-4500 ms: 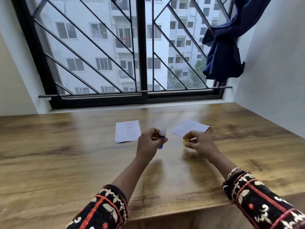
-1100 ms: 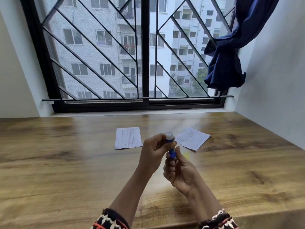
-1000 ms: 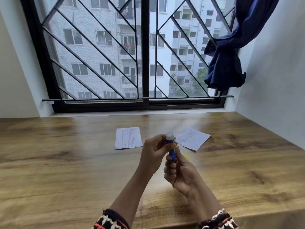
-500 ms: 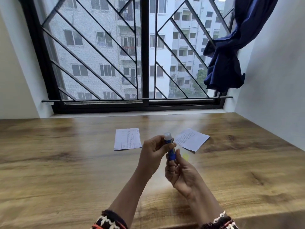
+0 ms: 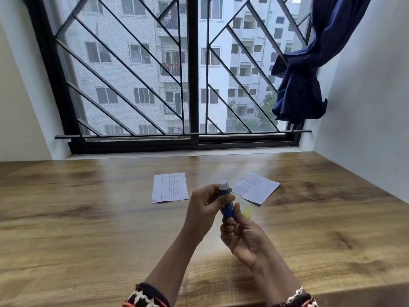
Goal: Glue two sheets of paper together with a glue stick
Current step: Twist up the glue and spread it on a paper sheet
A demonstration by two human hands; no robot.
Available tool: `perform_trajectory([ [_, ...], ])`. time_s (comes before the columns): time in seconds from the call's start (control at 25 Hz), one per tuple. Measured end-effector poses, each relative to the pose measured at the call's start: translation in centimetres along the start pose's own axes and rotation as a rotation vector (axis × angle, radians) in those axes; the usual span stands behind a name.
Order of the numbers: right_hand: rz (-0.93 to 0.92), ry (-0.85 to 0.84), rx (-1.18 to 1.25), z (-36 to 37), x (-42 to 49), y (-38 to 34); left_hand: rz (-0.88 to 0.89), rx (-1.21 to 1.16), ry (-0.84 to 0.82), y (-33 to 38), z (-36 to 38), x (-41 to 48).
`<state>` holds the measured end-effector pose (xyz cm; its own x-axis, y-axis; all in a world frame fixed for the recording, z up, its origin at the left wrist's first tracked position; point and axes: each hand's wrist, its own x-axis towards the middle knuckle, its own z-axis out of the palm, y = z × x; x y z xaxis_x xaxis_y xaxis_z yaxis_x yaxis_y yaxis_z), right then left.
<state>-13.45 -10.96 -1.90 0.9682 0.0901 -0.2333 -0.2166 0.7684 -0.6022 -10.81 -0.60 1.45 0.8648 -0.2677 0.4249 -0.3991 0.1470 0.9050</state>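
Blue glue stick (image 5: 228, 208) in two tight grips: left hand (image 5: 204, 203) near top, right hand (image 5: 242, 237) at base

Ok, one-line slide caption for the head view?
Left hand and right hand grip the glue stick above the table; yellow cap, left sheet and right sheet lie beyond.

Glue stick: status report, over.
Left hand grips glue stick barrel, right hand pinches its base. Uncapped, yellow cap on table. Two paper sheets lie apart beyond. Nothing in the way.
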Motion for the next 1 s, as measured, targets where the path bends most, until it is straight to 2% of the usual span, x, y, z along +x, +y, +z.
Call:
perform_trajectory([
  [0.2, 0.038, -0.038, -0.082, -0.6, -0.1, -0.3, -0.032, -0.023, -0.035, -0.2, 0.3, 0.2],
  [0.36, -0.107, -0.127, -0.146, -1.2, -0.7, -1.3, -0.014, -0.005, -0.059, 0.5, 0.8, 0.8],
  [0.44, -0.192, -0.210, -0.263, -1.7, -0.8, -2.3, -0.005, 0.010, -0.091, 0.7, 1.2, 1.5],
  [0.56, -0.290, -0.244, -0.502, -2.5, -1.3, -4.4, 0.003, 0.057, -0.161, 0.9, 2.2, 2.6],
  [0.68, -0.404, -0.138, -0.669, -2.6, -1.6, -7.3, -0.017, 0.061, -0.144, 0.9, 2.8, 4.2],
  [0.76, -0.500, 0.021, -0.733, -3.1, -0.9, -9.4, -0.131, 0.031, 0.029, 0.1, 2.7, 6.1],
  [0.84, -0.543, 0.151, -0.790, -3.7, 0.2, -10.9, -0.247, 0.125, 0.205, -1.8, 2.5, 8.3],
  [0.92, -0.539, 0.216, -0.848, -4.6, 1.7, -11.3, -0.355, 0.281, 0.228, -3.6, 2.7, 10.0],
  [1.0, -0.521, 0.244, -0.929, -5.4, 3.4, -11.1, -0.437, 0.420, 0.175, -5.1, 3.3, 11.0],
])
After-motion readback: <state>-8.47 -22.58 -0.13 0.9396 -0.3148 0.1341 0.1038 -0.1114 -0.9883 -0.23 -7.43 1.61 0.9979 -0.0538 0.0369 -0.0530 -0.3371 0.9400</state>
